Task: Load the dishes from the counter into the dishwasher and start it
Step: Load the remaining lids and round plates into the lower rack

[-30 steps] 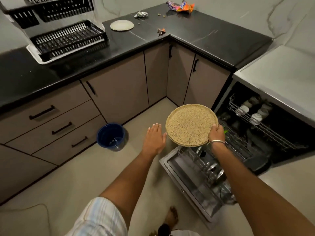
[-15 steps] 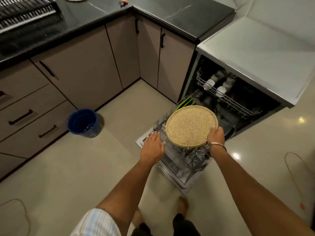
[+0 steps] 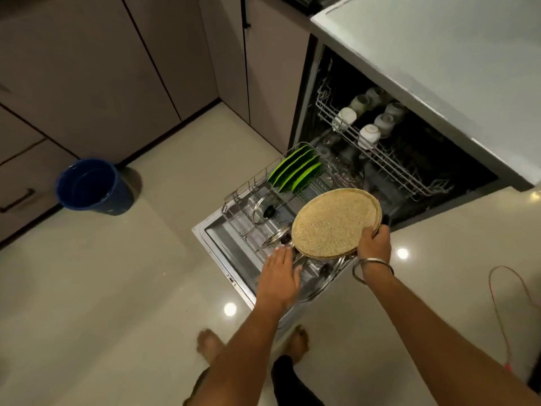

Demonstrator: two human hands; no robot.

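1. Speckled tan plate [image 3: 333, 222] hangs tilted over the pulled-out lower rack [image 3: 248, 197] of the open dishwasher [image 3: 409, 159].
2. Right hand [image 3: 376, 243] pinches the plate's rim at 4 o'clock, fingers curled tight on it.
3. Left hand [image 3: 278, 278] hovers flat at 7 o'clock, fingers spread, holding nothing.
4. Green plates [image 3: 295, 172] stand in the rack at 11 o'clock.
5. Blue bucket [image 3: 93, 186] sits on the floor, well off at 9 o'clock.
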